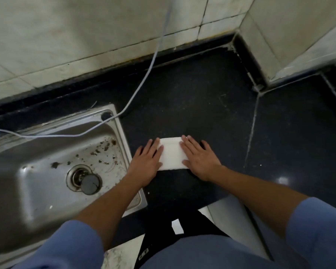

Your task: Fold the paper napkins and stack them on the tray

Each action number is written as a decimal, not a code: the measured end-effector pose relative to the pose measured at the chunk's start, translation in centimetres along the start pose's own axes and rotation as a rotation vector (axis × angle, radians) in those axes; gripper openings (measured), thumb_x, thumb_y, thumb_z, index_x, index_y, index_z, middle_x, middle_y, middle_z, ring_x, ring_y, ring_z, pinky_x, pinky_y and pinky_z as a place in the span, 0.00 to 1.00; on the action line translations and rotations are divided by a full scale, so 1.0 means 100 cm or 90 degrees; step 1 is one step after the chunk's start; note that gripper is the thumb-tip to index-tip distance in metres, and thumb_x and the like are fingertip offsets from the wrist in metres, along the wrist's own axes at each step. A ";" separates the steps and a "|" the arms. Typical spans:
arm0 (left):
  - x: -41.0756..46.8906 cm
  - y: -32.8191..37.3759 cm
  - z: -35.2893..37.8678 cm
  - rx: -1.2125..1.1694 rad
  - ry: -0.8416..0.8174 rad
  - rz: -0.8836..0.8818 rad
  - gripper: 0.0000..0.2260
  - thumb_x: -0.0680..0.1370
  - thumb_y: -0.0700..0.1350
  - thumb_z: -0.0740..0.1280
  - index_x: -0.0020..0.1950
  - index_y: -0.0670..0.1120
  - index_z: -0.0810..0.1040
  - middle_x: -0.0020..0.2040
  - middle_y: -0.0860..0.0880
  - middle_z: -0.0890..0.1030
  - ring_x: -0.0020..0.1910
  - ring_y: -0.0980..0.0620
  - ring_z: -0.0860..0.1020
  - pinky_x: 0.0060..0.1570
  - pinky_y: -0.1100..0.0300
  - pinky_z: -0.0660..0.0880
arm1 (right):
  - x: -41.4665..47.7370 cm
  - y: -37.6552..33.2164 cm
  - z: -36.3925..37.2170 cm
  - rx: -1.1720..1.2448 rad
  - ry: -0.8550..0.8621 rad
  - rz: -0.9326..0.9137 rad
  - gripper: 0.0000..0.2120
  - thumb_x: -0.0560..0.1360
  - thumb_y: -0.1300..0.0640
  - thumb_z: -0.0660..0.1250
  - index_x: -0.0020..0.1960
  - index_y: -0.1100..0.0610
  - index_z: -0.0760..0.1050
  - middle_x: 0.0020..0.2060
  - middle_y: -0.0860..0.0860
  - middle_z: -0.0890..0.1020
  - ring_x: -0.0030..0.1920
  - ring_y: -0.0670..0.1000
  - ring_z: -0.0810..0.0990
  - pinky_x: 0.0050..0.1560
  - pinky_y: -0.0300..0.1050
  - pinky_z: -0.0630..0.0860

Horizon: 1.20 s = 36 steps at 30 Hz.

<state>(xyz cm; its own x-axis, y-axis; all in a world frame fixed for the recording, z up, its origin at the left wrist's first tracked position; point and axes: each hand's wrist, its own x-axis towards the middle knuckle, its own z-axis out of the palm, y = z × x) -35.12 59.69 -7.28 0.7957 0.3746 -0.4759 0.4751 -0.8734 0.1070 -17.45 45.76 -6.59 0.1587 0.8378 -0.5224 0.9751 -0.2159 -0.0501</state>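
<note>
Napkin [172,153], white, folded, flat on the dark counter [211,105] at frame centre, just right of the sink [122,133]. Left hand [146,162] and right hand [199,159] lie flat on its two ends, fingers straight, pressing, gripping nothing. Likely creasing the fold. Best done with palms sliding outward along the edge, corners kept aligned. No tray in view. Thin cable [144,80] runs upper left.

White napkin [172,154] on a black speckled countertop [202,98], so it really pops. Steel-grey sink [37,156] on the left has brown specks, blue sleeves [316,226] up close.
</note>
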 end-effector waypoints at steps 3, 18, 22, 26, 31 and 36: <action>0.001 0.002 0.002 0.004 0.007 0.002 0.28 0.82 0.53 0.53 0.78 0.48 0.46 0.78 0.47 0.40 0.77 0.46 0.41 0.74 0.45 0.49 | 0.001 0.003 -0.003 0.002 -0.015 -0.010 0.32 0.82 0.43 0.46 0.78 0.56 0.38 0.77 0.52 0.35 0.77 0.52 0.37 0.75 0.60 0.48; -0.115 0.022 0.018 -0.168 0.168 -0.266 0.15 0.73 0.48 0.66 0.58 0.44 0.78 0.64 0.41 0.76 0.62 0.39 0.75 0.54 0.46 0.75 | 0.065 -0.011 -0.067 0.093 -0.061 0.001 0.27 0.73 0.46 0.69 0.66 0.57 0.66 0.58 0.55 0.77 0.55 0.56 0.77 0.47 0.47 0.71; -0.137 0.025 0.028 -0.189 0.161 -0.321 0.15 0.75 0.48 0.68 0.59 0.44 0.78 0.64 0.42 0.76 0.61 0.40 0.74 0.57 0.47 0.72 | 0.065 -0.017 -0.069 0.181 -0.144 0.022 0.23 0.72 0.50 0.69 0.64 0.57 0.69 0.58 0.55 0.76 0.54 0.55 0.77 0.46 0.45 0.73; -0.139 0.025 0.019 -0.195 0.172 -0.290 0.14 0.78 0.50 0.62 0.60 0.46 0.76 0.59 0.46 0.75 0.57 0.45 0.73 0.56 0.51 0.70 | 0.049 -0.018 -0.065 0.316 -0.116 0.015 0.11 0.70 0.54 0.71 0.48 0.55 0.73 0.50 0.53 0.78 0.44 0.51 0.76 0.36 0.41 0.70; -0.125 0.018 -0.006 -0.173 0.198 -0.218 0.14 0.80 0.52 0.59 0.61 0.48 0.75 0.58 0.48 0.75 0.58 0.48 0.73 0.57 0.54 0.70 | 0.007 -0.013 -0.074 0.400 0.009 0.048 0.12 0.68 0.57 0.72 0.49 0.55 0.73 0.44 0.49 0.76 0.43 0.51 0.77 0.34 0.42 0.70; -0.115 0.009 -0.033 -0.134 0.210 -0.092 0.13 0.80 0.51 0.59 0.61 0.47 0.74 0.56 0.48 0.76 0.56 0.48 0.75 0.55 0.54 0.71 | -0.052 -0.005 -0.077 0.353 0.141 0.126 0.10 0.68 0.51 0.70 0.44 0.56 0.75 0.39 0.52 0.80 0.40 0.55 0.79 0.34 0.45 0.69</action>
<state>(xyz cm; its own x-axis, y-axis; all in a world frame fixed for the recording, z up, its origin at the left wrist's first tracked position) -42.65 55.60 1.14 0.7769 0.5976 -0.1981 0.6296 -0.7351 0.2514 -17.59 45.41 2.75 0.4138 0.8269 -0.3807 0.7083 -0.5552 -0.4360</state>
